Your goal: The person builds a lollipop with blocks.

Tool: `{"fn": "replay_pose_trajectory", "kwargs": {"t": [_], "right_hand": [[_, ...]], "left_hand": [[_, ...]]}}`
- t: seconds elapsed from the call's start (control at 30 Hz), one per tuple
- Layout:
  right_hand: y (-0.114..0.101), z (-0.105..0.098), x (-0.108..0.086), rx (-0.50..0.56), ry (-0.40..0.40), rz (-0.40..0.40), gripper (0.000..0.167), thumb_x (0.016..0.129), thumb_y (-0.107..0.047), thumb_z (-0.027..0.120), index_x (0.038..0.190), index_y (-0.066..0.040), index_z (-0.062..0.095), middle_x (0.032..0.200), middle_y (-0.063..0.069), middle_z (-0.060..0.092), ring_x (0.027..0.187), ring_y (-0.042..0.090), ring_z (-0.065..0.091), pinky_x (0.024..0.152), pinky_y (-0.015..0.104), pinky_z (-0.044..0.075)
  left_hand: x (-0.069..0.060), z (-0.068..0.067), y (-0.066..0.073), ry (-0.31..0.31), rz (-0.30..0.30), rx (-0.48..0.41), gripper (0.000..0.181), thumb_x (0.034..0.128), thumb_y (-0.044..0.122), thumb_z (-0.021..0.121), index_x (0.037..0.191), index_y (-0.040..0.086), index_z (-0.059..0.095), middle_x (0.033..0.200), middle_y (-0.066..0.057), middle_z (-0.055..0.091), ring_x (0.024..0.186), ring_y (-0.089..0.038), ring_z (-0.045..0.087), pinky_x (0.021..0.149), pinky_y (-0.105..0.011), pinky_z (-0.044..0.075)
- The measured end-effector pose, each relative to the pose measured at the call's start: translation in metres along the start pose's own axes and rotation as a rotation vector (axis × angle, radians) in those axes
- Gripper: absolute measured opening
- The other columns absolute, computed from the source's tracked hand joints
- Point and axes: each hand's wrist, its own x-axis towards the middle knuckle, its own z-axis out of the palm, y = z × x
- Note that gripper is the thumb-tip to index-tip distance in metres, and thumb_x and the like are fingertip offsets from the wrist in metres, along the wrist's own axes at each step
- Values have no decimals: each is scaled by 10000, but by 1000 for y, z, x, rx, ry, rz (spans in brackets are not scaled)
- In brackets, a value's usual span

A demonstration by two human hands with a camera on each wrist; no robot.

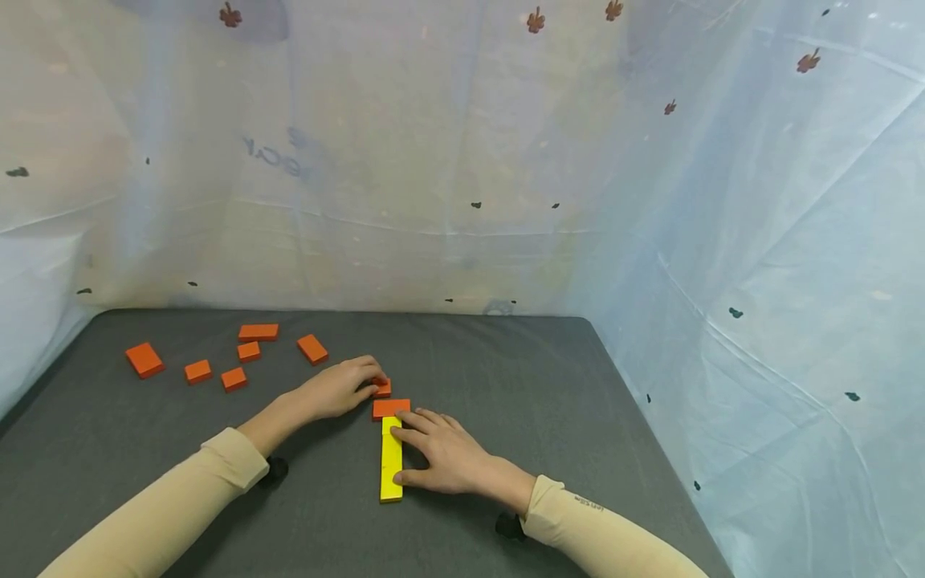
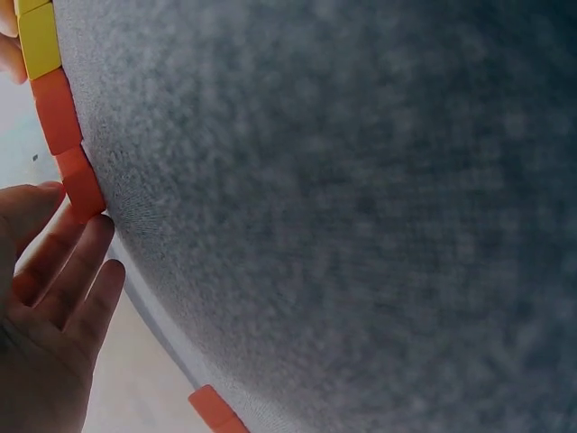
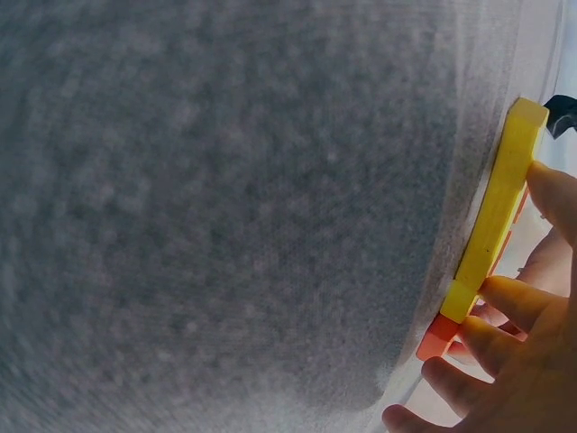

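A long yellow block point(image 1: 391, 470) lies lengthwise on the dark table, a short yellow piece point(image 1: 391, 424) at its far end. Beyond that, an orange block point(image 1: 381, 410) lies crosswise, and a small orange block point(image 1: 385, 389) sits past it. My left hand point(image 1: 340, 388) pinches the small orange block point(image 2: 83, 185) between thumb and fingers. My right hand point(image 1: 450, 453) rests along the right side of the yellow pieces, thumb on the long block point(image 3: 501, 198) and fingertips at the short yellow and crosswise orange blocks.
Several loose orange blocks lie at the back left of the table, among them a larger one point(image 1: 145, 360) and a tilted one point(image 1: 313, 349). Translucent sheeting point(image 1: 405, 160) hangs behind the table and along its right side.
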Motion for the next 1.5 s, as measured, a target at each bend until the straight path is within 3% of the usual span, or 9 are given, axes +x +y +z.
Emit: {"fn": "replay_pose_trajectory", "kwargs": {"t": [0.57,1.5], "right_hand": [[0,-1,0,10,-4,-4,709,1006,-601,597,1600,-248,439,1699,-26,291,1550,273,300,1200,567,333],[-1,-1,0,1,-4,-8,708,1006,-603,595,1597,-243,445,1694,-7,303,1539,269,320,1207,546,329]], "left_hand": [[-2,0,3,-4,47,-18,158,1011,137,703,1165,151,730,1151,-9,652,1025,-194,668,884,-397,585],[-5,-2,8,-3,42,-23,159,1010,120,698,1164,146,728,1182,-30,638,1043,-218,664,888,-413,583]]}}
